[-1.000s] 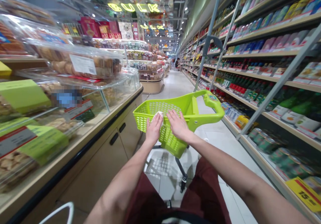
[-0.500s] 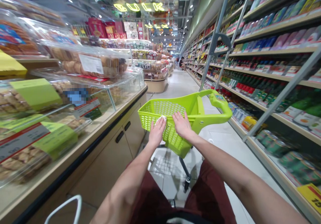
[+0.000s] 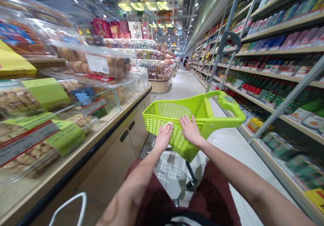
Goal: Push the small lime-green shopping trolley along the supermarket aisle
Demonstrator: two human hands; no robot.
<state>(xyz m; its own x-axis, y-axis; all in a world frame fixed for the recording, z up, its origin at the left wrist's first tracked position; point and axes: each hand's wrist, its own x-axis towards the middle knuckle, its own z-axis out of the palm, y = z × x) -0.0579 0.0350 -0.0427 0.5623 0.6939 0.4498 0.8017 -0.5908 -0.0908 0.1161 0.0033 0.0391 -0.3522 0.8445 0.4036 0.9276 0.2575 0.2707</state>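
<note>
A lime-green shopping cart basket (image 3: 187,148) with perforated walls stands in front of me, its thick looped handle (image 3: 231,120) pointing right. My left hand (image 3: 164,137) presses a small white wipe (image 3: 170,124) against the near outer wall, just below the rim. Only the wipe's edge shows by the fingertips; the rest is under the hand. My right hand (image 3: 190,130) lies open on the same wall, fingers stretched and fingertips at the rim, to the right of the left hand. No goods are visible through the basket's open top.
A counter (image 3: 101,134) with clear packs of biscuits (image 3: 98,64) runs along my left. On my right are tall shelves (image 3: 278,107) of bottles and cans, with a grey metal ladder frame (image 3: 220,58) before them. A black caster (image 3: 191,184) sits between my knees.
My left hand and the wipe have slid slightly down and right along the basket wall. The cart's handle end has shifted a little right in view; my right hand stays against the basket.
</note>
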